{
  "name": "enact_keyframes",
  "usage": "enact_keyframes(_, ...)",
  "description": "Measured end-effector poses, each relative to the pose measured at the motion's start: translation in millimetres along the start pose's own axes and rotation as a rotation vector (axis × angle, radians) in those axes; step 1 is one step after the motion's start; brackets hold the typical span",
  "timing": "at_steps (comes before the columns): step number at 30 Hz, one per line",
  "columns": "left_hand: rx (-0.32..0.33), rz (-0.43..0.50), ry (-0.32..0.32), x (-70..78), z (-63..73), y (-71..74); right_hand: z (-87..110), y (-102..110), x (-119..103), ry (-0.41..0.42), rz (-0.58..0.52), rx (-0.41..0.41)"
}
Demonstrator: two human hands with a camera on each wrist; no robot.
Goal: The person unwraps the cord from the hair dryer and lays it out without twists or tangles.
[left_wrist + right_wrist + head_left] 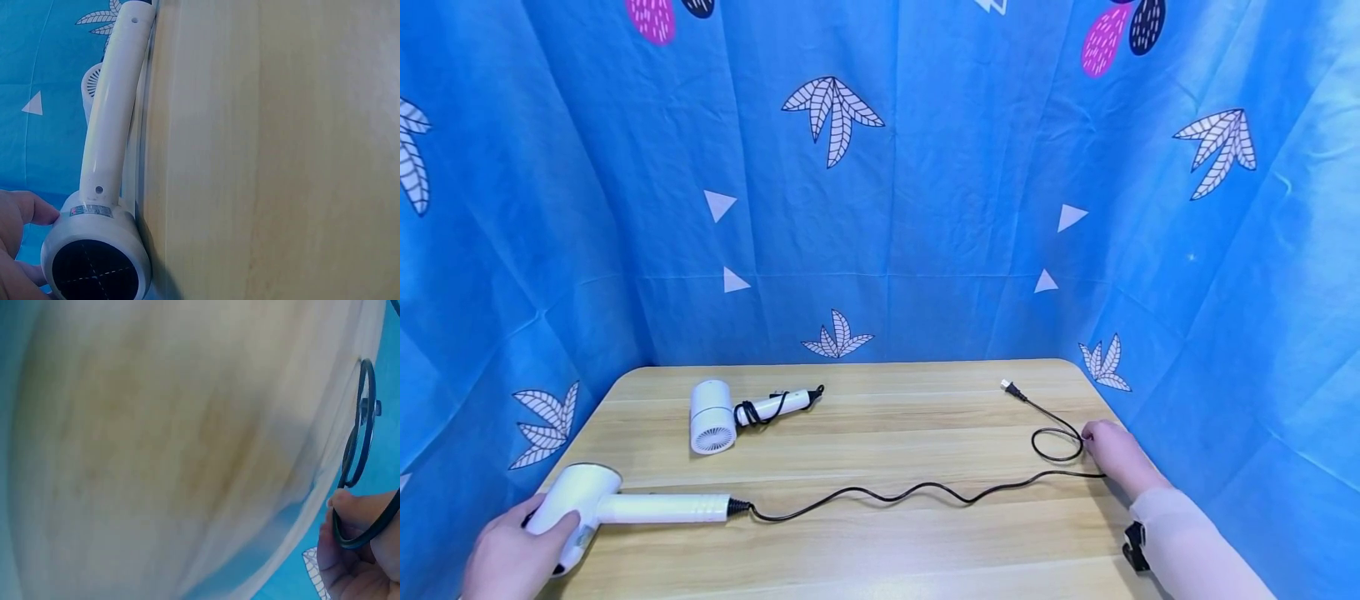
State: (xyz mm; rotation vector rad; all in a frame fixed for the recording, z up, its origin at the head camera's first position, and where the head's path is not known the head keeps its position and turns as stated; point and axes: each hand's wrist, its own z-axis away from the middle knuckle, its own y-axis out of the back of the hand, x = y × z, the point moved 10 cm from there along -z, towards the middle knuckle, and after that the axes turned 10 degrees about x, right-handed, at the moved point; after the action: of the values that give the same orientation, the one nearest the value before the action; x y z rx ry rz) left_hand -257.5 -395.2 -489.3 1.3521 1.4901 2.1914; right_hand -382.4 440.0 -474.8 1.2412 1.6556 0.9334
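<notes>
A white hair dryer [658, 507] lies on the table at the front left, its handle pointing right. My left hand [516, 546] grips its head, thumb on the near side and fingers over the far side. In the left wrist view the dryer's round end [95, 270] has a dark face, and the fingers [39, 209] hold the head's side. A black power cord [891, 498] runs in waves from the handle to the right. At the right edge my right hand [1116, 454] pinches the cord between thumb and fingers. Beyond it the cord loops and ends in a two-prong plug [1011, 387].
A second white hair dryer [711, 417] lies at the back left, its black cord wound round the handle. The wooden table [880, 550] is enclosed by a blue patterned curtain [940, 208] at the back and sides.
</notes>
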Motion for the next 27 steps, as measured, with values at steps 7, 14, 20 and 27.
enact_keyframes(7,-0.005,-0.01,0.012,-3.9,-1.7,-1.4,-1.4,14.4,-5.0,0.003,0.025,0.028)
enact_keyframes(14,-0.008,-0.008,-0.003,-4.3,-4.3,-2.2,-4.0,26.9,1.0,-0.107,0.016,0.082)
enact_keyframes(20,-0.021,0.01,0.006,-2.3,-2.4,-2.5,-0.6,42.7,6.2,-0.155,-0.005,0.229)
enact_keyframes(27,-0.004,0.015,0.022,-4.0,-2.9,-3.7,7.8,58.1,15.1,-0.186,-0.044,0.42)
